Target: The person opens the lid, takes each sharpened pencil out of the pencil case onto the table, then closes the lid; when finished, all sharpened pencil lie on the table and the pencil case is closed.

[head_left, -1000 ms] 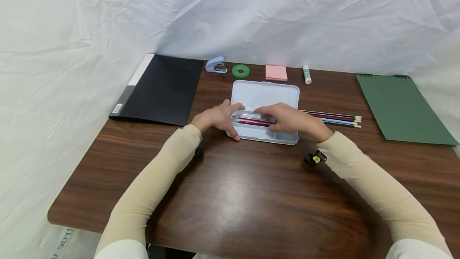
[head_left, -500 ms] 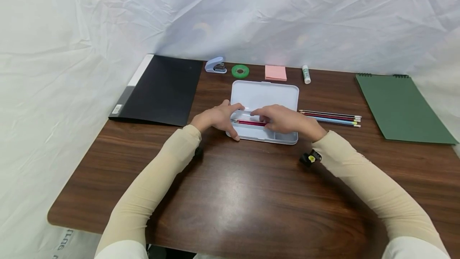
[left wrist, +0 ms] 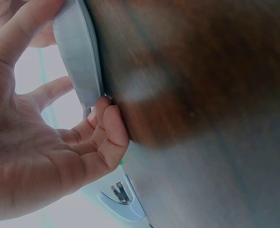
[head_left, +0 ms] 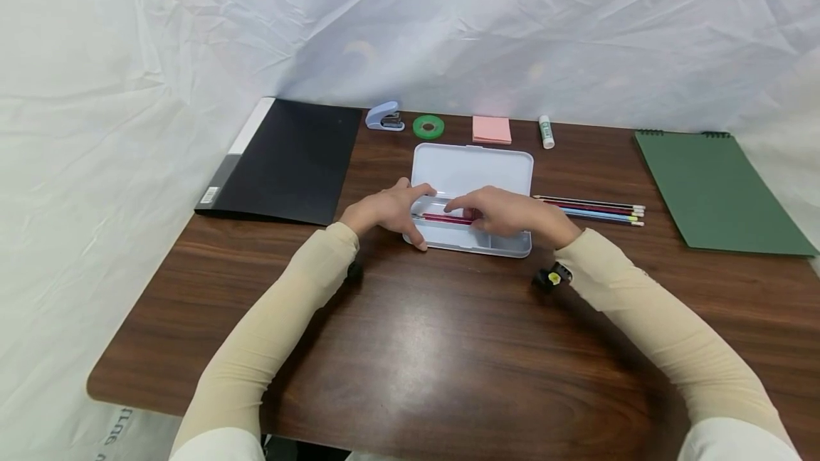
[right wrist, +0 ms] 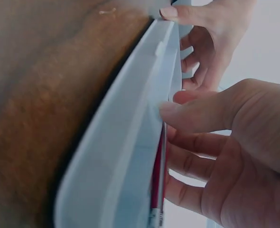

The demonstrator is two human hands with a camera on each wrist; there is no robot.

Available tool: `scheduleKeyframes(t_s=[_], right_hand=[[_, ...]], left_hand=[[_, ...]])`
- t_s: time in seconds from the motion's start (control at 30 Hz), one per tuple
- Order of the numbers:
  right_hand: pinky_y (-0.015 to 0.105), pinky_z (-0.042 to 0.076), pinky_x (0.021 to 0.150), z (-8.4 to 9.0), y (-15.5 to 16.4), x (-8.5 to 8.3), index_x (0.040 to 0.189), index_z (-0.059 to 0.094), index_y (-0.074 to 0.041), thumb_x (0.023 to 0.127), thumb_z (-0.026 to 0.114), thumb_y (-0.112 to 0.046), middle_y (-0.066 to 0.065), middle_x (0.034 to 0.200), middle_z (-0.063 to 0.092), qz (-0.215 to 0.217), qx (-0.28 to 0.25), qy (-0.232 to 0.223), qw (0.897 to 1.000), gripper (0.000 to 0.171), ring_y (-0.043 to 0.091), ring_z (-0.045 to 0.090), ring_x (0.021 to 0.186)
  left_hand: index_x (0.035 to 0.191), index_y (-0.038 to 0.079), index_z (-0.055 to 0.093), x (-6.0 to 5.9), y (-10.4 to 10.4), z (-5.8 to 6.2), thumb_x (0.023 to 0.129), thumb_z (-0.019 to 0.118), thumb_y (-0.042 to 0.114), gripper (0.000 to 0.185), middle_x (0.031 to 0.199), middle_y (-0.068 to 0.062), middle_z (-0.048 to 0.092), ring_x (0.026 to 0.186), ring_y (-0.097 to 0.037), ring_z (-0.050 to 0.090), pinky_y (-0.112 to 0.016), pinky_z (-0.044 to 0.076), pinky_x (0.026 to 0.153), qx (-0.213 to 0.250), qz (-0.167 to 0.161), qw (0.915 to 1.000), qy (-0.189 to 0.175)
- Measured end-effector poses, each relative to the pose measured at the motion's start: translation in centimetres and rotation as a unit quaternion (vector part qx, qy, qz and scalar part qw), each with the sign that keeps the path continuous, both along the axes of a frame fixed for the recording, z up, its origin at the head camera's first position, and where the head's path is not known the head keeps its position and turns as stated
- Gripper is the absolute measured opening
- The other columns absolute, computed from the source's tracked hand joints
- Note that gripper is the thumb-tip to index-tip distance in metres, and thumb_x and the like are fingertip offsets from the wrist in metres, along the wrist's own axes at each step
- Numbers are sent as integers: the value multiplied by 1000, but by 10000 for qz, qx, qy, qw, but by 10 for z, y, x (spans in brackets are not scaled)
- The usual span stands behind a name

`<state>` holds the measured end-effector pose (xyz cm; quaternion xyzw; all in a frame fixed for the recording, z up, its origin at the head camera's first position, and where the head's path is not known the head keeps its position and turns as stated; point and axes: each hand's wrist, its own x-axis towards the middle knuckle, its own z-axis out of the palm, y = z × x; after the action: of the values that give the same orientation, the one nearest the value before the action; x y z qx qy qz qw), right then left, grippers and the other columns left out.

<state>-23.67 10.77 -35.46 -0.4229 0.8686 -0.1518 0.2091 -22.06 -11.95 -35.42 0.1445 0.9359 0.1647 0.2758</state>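
Observation:
A light blue pencil case point(head_left: 472, 169) lies open at the middle of the brown table point(head_left: 410, 347), lid flat behind the tray. My left hand point(head_left: 387, 209) grips the tray's left end, thumb on the front corner; the left wrist view shows this hand point(left wrist: 45, 142) on the case point(left wrist: 78, 61). My right hand point(head_left: 506, 210) reaches into the tray and holds red pencils point(head_left: 445, 218) lying lengthwise there. In the right wrist view its fingers point(right wrist: 192, 161) curl beside a red pencil point(right wrist: 158, 175) inside the case wall point(right wrist: 126, 142). Several more pencils point(head_left: 596, 210) lie right of the case.
Along the back edge sit a black folder point(head_left: 288, 159), a pale blue stapler point(head_left: 384, 116), a green tape roll point(head_left: 428, 126), pink sticky notes point(head_left: 492, 129) and a glue stick point(head_left: 547, 132). A green spiral notebook point(head_left: 711, 191) lies at the right. White sheeting surrounds the table.
My right hand has slid a little to the left inside the tray with the red pencils. The left hand has stayed on the case's end.

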Motion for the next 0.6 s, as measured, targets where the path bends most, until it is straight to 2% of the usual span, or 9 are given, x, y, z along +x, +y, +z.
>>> scheduleKeyframes(t_s=[0.23,0.6], right_hand=[[36,49,82,6,-1,-7,133,63,-9,88,61,10,6,94,67,268,68,-207,9994,49,20,57,85],[37,51,85,12,-5,-9,136,62,-11,86,65,9,5,96,68,360,278,-270,9986,54,20,58,85]], left_hand=[[154,33,31,0,0,-1,73,88,43,99,136,-12,34,110,-31,51,-47,47,95,-1,-9,10000,30],[155,32,30,-1,0,-1,74,87,43,100,137,-13,35,111,-31,51,-48,47,96,-55,-33,10000,8]])
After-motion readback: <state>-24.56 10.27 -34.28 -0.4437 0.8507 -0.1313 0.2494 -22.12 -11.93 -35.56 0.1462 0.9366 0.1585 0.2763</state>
